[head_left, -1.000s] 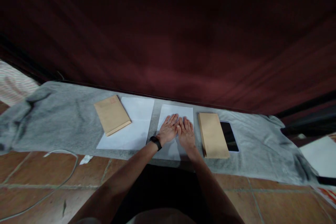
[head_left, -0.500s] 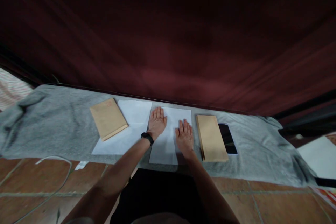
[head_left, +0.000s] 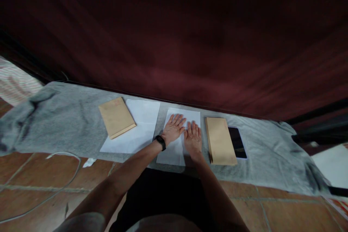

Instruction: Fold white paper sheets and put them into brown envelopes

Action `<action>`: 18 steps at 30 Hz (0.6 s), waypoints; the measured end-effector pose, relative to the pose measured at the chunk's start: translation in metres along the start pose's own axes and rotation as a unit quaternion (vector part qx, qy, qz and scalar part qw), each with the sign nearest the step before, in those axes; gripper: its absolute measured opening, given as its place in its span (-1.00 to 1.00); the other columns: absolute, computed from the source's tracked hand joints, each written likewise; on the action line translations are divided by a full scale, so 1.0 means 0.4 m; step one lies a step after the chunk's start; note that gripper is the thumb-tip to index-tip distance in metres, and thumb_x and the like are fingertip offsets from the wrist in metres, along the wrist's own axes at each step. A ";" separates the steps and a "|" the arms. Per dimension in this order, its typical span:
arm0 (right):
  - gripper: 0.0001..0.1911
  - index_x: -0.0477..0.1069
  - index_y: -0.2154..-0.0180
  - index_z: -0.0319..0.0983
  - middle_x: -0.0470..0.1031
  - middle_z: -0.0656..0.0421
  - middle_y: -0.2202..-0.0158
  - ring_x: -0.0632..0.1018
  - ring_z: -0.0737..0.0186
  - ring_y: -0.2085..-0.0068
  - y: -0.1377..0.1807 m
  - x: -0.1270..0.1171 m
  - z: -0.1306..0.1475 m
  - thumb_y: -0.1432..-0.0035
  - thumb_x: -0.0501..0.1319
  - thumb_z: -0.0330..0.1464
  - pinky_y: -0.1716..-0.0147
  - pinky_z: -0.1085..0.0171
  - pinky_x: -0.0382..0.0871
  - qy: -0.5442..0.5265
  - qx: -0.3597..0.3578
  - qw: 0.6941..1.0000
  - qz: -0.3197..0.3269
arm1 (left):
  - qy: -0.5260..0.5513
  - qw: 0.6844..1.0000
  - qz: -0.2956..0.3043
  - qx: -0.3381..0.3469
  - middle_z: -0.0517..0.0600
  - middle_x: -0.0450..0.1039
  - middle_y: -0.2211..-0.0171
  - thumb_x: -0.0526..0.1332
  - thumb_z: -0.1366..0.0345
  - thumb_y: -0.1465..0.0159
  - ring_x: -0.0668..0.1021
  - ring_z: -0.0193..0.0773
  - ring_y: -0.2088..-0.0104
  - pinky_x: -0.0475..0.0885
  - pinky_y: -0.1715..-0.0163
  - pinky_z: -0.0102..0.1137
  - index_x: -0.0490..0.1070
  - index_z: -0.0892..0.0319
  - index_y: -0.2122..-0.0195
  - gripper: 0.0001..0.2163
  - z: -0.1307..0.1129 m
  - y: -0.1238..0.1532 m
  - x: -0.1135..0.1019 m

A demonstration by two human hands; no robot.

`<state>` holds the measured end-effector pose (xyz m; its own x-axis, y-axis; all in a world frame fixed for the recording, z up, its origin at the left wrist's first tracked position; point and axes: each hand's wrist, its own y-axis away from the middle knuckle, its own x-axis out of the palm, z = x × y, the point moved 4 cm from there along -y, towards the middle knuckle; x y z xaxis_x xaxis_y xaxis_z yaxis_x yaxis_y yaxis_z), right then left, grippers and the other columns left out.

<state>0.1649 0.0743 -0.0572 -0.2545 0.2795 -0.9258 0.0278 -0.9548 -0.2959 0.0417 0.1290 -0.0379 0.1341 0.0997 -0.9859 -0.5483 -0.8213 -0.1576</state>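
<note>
Flat on the white sheet of paper lies my left hand, fingers spread, a dark band around its wrist. Close beside it, my right hand rests on the same sheet with fingers stretched out. Both palms face down and hold nothing; they cover the sheet's middle. To the left is more white paper, partly under a brown envelope stack that sits at an angle. Right of my right hand, another stack of brown envelopes partly overlaps a dark phone or tablet.
A grey cloth covers the long surface under the papers. Behind it hangs a dark red curtain. On the tiled floor lie a white cable and a small white scrap. A white panel stands at the far right.
My left hand has slid right and slightly down across the sheet, its fingers now more spread and nearly touching my right hand. The view has shifted a little.
</note>
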 end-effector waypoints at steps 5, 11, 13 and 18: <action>-0.44 0.10 -0.39 -0.36 0.05 -0.17 -0.43 0.12 -0.08 -0.42 0.000 0.004 0.001 -0.48 -0.13 -0.28 -0.33 -0.13 0.02 0.020 0.001 1.000 0.008 | -0.033 0.999 0.000 0.009 0.19 0.19 -0.37 -0.04 0.22 -0.47 0.16 -0.02 -0.41 -0.11 -0.43 0.00 0.24 0.29 -0.34 -0.53 -0.007 0.038 -0.012; -0.42 0.05 -0.41 -0.36 -0.01 -0.17 -0.45 0.10 -0.12 -0.43 0.003 0.008 -0.001 -0.47 -0.13 -0.28 -0.33 -0.17 0.01 0.002 0.011 1.000 0.026 | -0.027 0.999 0.009 0.042 0.17 0.19 -0.38 -0.02 0.23 -0.47 0.15 -0.05 -0.42 -0.13 -0.43 -0.02 0.26 0.28 -0.32 -0.55 -0.035 0.107 -0.027; -0.41 0.04 -0.41 -0.35 -0.03 -0.17 -0.45 0.10 -0.13 -0.43 0.004 0.006 -0.002 -0.46 -0.12 -0.28 -0.33 -0.20 0.00 -0.011 0.015 0.999 0.033 | -0.011 0.998 0.011 0.059 0.17 0.16 -0.39 -0.02 0.18 -0.48 0.14 -0.05 -0.42 -0.14 -0.43 -0.01 0.22 0.29 -0.34 -0.52 -0.054 0.141 -0.027; -0.43 0.07 -0.40 -0.36 -0.02 -0.17 -0.45 0.10 -0.13 -0.43 -0.001 -0.006 -0.003 -0.45 -0.13 -0.31 -0.32 -0.21 0.01 -0.022 0.005 0.999 0.040 | 0.023 0.998 0.012 0.060 0.18 0.11 -0.41 -0.04 0.12 -0.48 0.12 -0.09 -0.43 -0.13 -0.42 -0.05 0.10 0.30 -0.39 -0.47 -0.087 0.208 -0.021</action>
<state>0.1666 0.0741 -0.0551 -0.2945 0.1980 -0.9349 0.0407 -0.9748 -0.2193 0.0238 0.0402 -0.0409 0.1569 0.0531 -0.9862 -0.6463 -0.7495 -0.1431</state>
